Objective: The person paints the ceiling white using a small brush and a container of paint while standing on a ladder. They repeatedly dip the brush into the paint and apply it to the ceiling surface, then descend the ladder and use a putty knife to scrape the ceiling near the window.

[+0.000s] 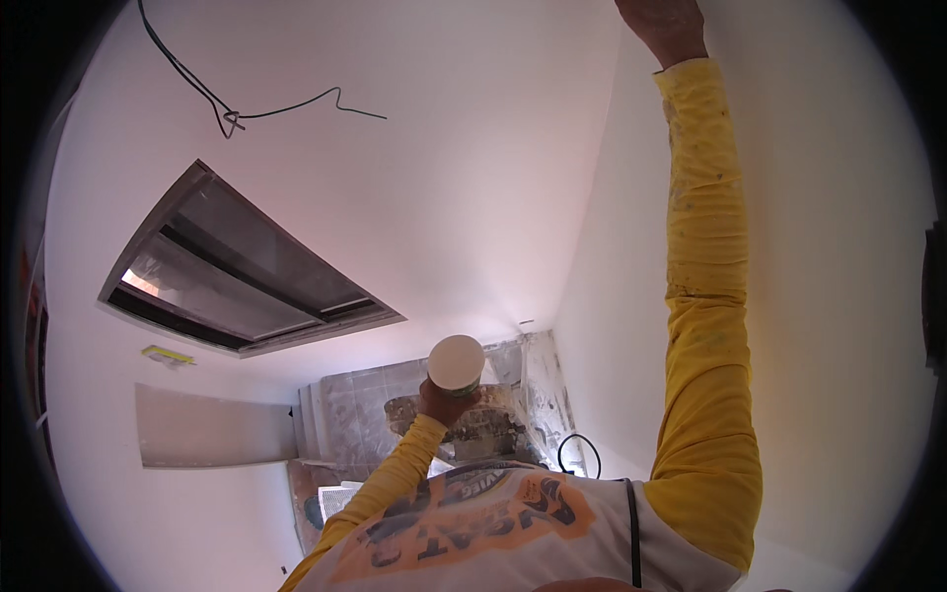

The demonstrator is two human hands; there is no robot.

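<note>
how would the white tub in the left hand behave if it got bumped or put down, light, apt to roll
The white tub may be fairly light, since the left hand alone holds it up. Set on its side, it would probably roll, given its round rim. Its contents can't be made out, so spilling is uncertain.

The right arm (706, 266) stretches toward twelve o'clock, right hand (667, 26) cropped at one; the left hand (444, 404) curls at six, left forearm (393, 460) slanting toward one-thirty.
</note>
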